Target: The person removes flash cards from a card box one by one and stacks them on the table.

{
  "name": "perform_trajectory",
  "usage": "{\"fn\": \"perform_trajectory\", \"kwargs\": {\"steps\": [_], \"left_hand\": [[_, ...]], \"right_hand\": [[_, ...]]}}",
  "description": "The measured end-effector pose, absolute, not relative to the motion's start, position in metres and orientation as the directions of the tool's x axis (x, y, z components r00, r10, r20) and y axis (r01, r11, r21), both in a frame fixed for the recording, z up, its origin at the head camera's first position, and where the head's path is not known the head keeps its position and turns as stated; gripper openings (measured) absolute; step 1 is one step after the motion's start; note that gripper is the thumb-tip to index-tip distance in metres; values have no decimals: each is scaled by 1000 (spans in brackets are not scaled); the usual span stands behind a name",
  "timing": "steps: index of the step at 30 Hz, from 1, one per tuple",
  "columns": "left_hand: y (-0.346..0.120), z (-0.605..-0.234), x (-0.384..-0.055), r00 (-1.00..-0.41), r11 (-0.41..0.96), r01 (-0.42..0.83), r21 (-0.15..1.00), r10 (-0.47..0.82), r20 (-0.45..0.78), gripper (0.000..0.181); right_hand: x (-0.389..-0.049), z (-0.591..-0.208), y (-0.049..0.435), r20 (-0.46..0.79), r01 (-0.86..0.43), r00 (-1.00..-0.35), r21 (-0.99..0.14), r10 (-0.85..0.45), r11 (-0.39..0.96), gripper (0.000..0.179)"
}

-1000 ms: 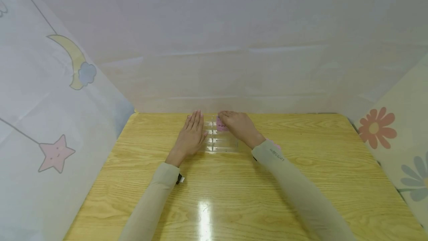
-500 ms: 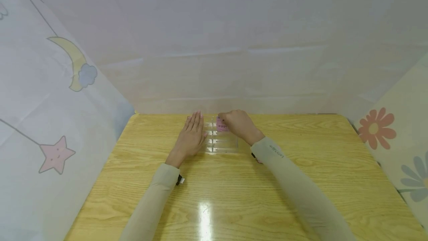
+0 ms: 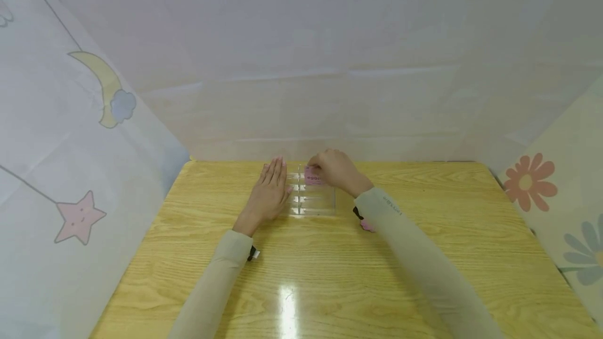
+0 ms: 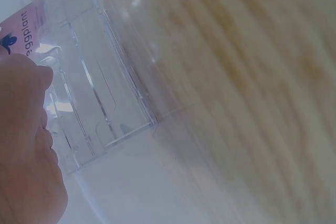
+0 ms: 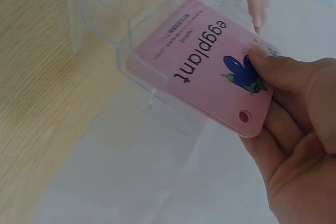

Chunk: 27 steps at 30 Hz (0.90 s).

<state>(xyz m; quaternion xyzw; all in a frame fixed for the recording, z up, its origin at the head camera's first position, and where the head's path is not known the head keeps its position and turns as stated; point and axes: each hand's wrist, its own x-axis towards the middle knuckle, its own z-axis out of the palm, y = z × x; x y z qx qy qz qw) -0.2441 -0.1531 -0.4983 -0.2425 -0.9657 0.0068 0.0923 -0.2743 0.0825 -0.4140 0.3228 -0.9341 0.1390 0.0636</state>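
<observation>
A clear plastic rack (image 3: 317,204) with several slots stands at the far side of the table. My left hand (image 3: 269,193) rests along its left side with fingers straight. In the right wrist view, my right hand (image 5: 299,111) pinches a pink flashcard (image 5: 202,51) between thumb and fingers. It bears the word "eggplant", a picture of eggplants and a punched corner hole. The card's far end lies within a slot at the back of the rack. The left wrist view shows the left hand (image 4: 26,145) close by the rack (image 4: 97,72), the card (image 4: 23,30) beyond it.
A wood-grain table (image 3: 301,266) spreads in front of both arms. Behind it hangs a pale backdrop sheet (image 3: 301,93), right at the table's back edge. Partly under the right sleeve lies a small pink item (image 3: 367,225).
My right hand has turned and shifted slightly, so its fingers now pinch the card's edge and more of the card shows. The left hand stays in place.
</observation>
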Motion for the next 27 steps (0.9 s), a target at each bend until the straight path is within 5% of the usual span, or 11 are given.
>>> {"fn": "perform_trajectory", "kwargs": {"steps": [19,27], "left_hand": [[-152,-499,-245,-877,888,460,-21,457,148,76],[-152,-498,-246,-875,885,466,-11,463,144,77]], "right_hand": [[-277,-394,86,46,-606,-764,-394,-644,691,26],[-271,-387,89,150,-620,-780,-319,-607,717,28]]}}
